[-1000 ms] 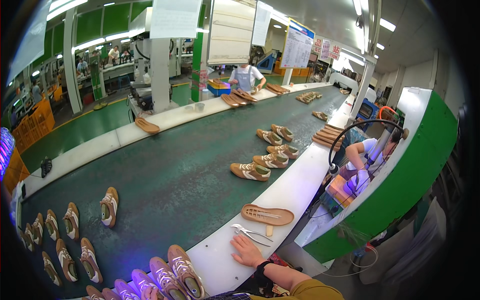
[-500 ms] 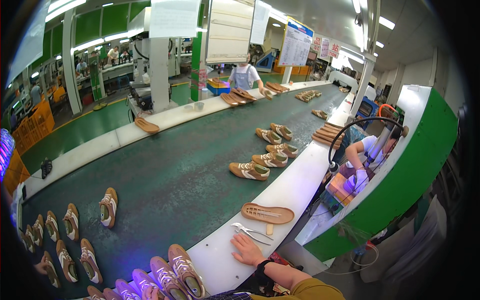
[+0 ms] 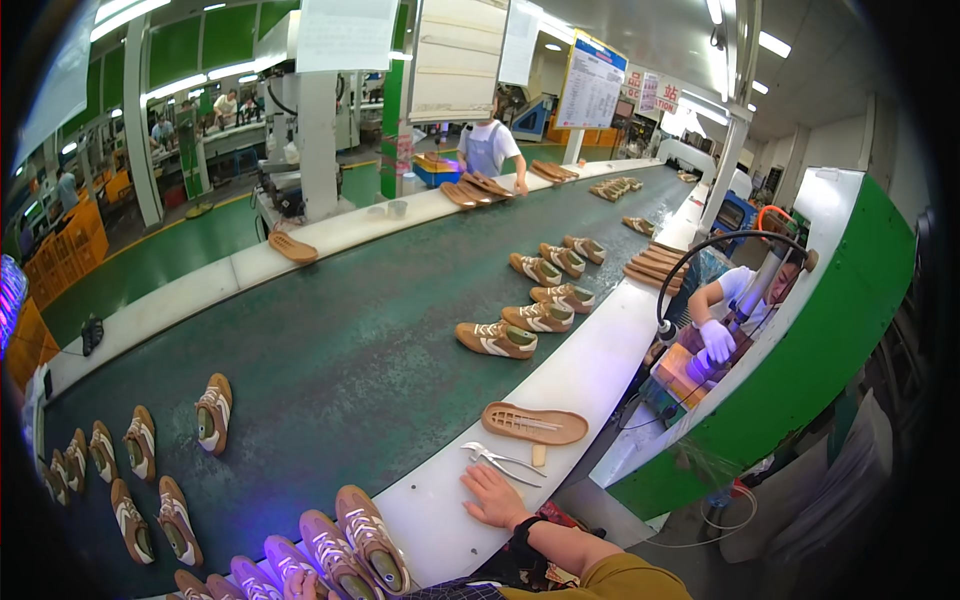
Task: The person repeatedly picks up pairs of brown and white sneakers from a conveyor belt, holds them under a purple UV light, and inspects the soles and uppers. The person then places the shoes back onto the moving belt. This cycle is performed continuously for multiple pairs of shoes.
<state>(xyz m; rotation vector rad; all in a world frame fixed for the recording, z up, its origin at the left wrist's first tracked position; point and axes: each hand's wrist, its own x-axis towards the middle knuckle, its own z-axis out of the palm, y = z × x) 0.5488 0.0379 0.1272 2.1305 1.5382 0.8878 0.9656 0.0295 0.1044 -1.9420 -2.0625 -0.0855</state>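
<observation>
right hand flat on ledge beside pliers

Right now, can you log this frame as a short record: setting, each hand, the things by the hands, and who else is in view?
setting: shoe line with a dark conveyor belt and a white side ledge
right hand: flat on the ledge, open, holding nothing
left hand: only fingertips show at the lower edge, by the shoes; grip unclear
near right hand: metal pliers, tan sole
near lower edge: row of brown shoes
others: a gloved worker to the right, a person across the belt
</observation>
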